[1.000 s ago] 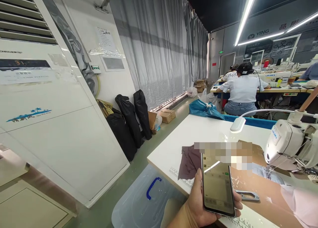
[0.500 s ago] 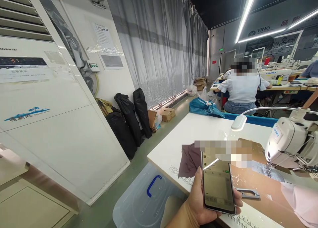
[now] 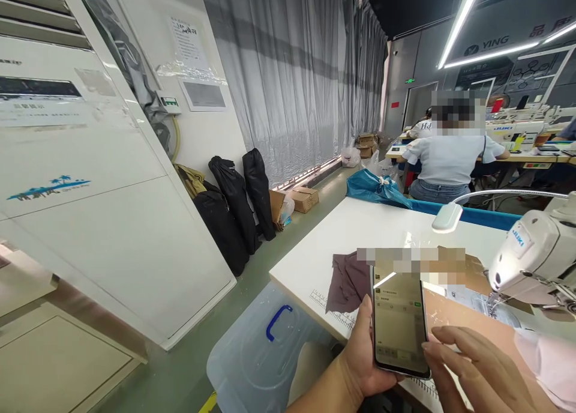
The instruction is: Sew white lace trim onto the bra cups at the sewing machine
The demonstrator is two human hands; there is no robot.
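A phone (image 3: 399,326) with a lit screen is held upright in my left hand (image 3: 360,359), its thumb along the phone's left edge and the palm behind it. At the phone's lower right edge is my right hand (image 3: 477,371), fingers bent and apart, with nothing seen in its grasp. Dark mauve cloth (image 3: 346,282) lies on the white table (image 3: 315,245) just left of the phone. Pale pink fabric (image 3: 546,359) rests beyond my right hand. The sewing machine (image 3: 526,251) stands to the right, and its needle area is lit.
A clear plastic bin (image 3: 243,353) with a blue handle sits on the floor below the table's left edge. A lamp (image 3: 447,217) hangs over the table. Blue cloth (image 3: 378,188) lies at the far edge. Ahead, a person in a white top (image 3: 450,158) sits at another table.
My right hand has come into view from the lower right, beside the phone. The view has shifted slightly; my left hand still holds the phone.
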